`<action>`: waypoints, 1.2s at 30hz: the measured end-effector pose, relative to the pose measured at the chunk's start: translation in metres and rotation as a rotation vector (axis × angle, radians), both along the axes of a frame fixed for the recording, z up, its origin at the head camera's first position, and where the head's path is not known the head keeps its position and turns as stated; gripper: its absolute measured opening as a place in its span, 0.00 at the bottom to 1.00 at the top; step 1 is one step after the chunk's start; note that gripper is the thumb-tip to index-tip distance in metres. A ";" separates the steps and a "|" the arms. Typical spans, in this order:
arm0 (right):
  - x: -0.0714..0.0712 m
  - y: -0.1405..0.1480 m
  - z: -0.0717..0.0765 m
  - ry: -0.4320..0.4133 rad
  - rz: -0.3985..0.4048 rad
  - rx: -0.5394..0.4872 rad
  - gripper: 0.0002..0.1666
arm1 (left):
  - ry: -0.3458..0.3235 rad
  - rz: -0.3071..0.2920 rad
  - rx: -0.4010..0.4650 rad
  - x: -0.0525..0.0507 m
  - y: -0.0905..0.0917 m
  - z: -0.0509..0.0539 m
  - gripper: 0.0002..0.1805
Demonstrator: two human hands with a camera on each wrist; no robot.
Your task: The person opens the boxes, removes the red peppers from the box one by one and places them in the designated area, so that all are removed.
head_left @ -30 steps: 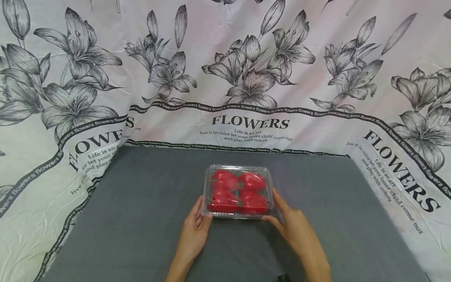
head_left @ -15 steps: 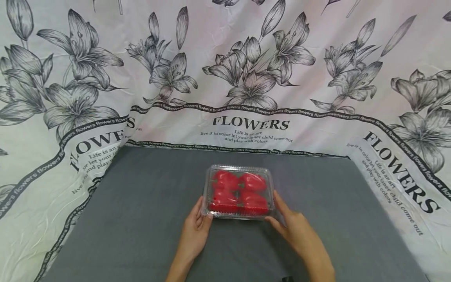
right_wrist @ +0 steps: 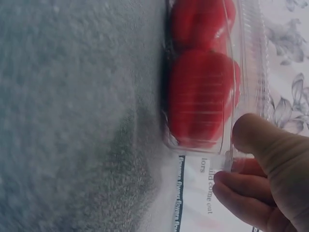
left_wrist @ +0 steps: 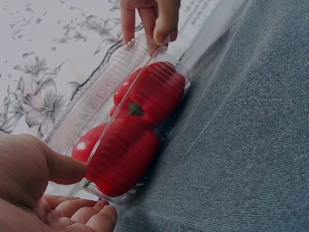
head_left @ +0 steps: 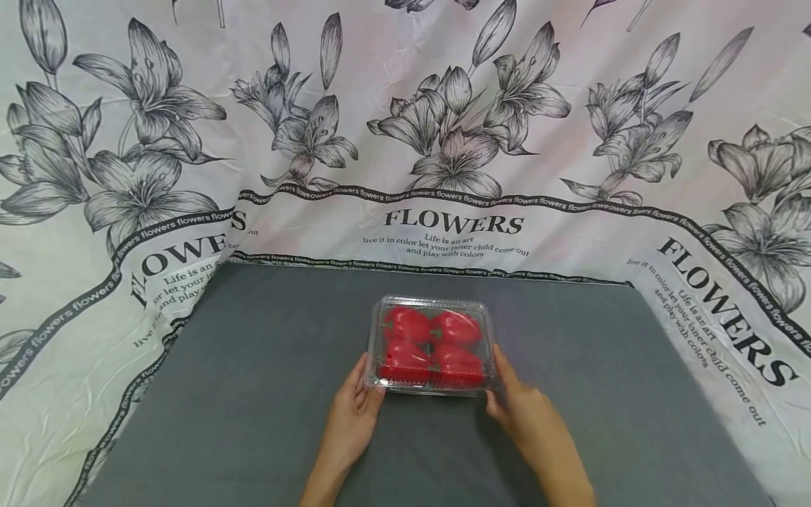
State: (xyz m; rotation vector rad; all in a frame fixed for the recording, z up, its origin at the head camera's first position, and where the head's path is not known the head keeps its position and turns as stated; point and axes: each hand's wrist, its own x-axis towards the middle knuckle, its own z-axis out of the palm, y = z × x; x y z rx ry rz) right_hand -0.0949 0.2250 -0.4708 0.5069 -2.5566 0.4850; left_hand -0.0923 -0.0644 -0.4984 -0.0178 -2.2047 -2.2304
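A clear plastic clamshell box (head_left: pixel 431 389) with ribbed walls sits on the grey table, its lid lying over the top. Several red bell peppers (head_left: pixel 457 327) with green stems are inside, filling most of it. At the box's near left corner, my left hand (head_left: pixel 350 415) pinches the rim between thumb and fingers; in the left wrist view the thumb (left_wrist: pixel 67 169) presses the lid's edge. My right hand (head_left: pixel 532 419) grips the opposite near corner, thumb (right_wrist: pixel 248 133) against the rim and fingers (right_wrist: pixel 244 186) bent beneath it. The fingertips behind the rim are partly hidden.
The grey tabletop (head_left: pixel 272 352) extends around the box on all sides. White cloth (head_left: pixel 456 239) printed with flowers and lettering hangs behind it and along both sides.
The right thumb has shifted slightly right and inward along the near corner. A small dark object at the bottom edge has left view. The box has barely moved.
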 end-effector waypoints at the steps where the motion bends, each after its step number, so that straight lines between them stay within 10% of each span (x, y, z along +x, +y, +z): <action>1: 0.001 -0.001 -0.001 0.000 -0.007 -0.002 0.49 | -0.001 0.000 -0.002 0.000 0.000 0.000 0.36; 17: -0.001 0.003 -0.009 0.126 0.006 -0.004 0.43 | 0.027 0.001 0.011 -0.001 0.001 -0.001 0.36; 27: 0.000 0.015 -0.011 0.113 0.099 -0.041 0.14 | 0.007 0.003 0.010 -0.001 0.000 0.000 0.36; 36: -0.003 0.021 -0.013 0.244 0.144 0.006 0.24 | -0.003 0.018 0.019 -0.001 0.000 0.002 0.36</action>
